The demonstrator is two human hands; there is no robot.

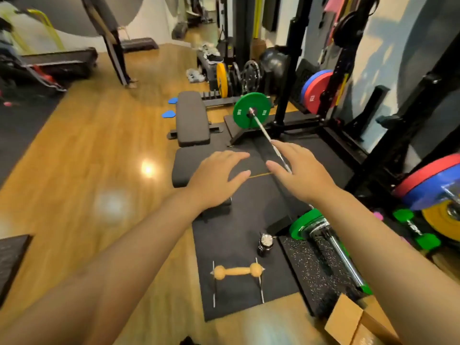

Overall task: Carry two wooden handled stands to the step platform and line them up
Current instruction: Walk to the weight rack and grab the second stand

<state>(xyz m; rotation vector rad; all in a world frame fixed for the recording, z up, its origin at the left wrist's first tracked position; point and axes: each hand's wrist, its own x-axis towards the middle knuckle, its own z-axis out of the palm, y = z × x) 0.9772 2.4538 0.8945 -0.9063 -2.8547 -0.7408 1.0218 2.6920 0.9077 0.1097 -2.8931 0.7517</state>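
Note:
One wooden-handled stand (236,271) lies on the black floor mat (231,235) low in the view: a pale wooden grip with rounded ends between two thin metal rails. I see no second stand. My left hand (216,179) and my right hand (297,171) are stretched out in front of me, palms down, fingers spread, holding nothing. Both hover well above and beyond the stand, over a black padded bench (181,168). A dark step platform (138,44) sits far back by the white wall.
A barbell with green plates (252,110) runs along the mat to my right. A small black kettlebell (265,244) stands beside the stand. A squat rack (286,78), coloured plates (316,92), green dumbbells (414,229) and a cardboard box (348,322) crowd the right. A person's legs (119,58) stand at the back on the wooden floor (87,150).

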